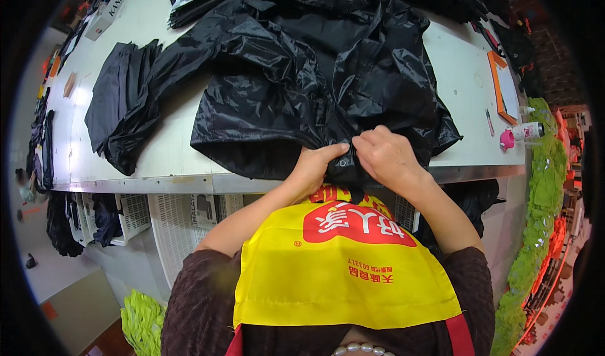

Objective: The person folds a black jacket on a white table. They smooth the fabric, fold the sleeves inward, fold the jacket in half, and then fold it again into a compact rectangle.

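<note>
Black garment [315,88] in both hands [389,158]

Passage over white tabletop [452,59] between obstacles: black garment [378,85] and orange-edged board [497,81].

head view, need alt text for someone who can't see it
A person's bare left hand and right hand hold the near edge of a shiny black jacket spread on a white table. The person wears a yellow apron.

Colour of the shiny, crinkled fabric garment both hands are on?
The garment is black, shown best in the head view.
</note>
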A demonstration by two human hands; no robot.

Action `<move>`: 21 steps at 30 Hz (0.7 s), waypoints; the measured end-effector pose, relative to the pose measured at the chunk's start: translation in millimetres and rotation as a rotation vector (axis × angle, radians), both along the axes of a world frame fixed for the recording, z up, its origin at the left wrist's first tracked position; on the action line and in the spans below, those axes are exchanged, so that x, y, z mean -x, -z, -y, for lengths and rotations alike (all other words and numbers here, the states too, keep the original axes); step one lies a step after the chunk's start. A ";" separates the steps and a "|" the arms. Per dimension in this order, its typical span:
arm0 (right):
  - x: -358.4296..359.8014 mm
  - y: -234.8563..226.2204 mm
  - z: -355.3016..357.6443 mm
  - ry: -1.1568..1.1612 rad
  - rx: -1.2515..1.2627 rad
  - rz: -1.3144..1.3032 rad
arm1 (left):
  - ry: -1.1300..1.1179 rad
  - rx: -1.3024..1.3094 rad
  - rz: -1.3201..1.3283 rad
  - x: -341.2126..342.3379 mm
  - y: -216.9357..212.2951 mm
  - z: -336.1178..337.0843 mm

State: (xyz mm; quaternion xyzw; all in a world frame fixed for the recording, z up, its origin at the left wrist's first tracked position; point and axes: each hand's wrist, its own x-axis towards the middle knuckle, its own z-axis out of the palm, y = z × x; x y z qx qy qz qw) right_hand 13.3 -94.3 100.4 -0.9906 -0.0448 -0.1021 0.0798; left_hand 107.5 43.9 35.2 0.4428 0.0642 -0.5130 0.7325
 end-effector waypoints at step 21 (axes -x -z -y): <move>-8.3 34.2 149.6 0.580 -0.064 0.420 | 0.146 -0.422 0.573 -24.4 13.8 -51.8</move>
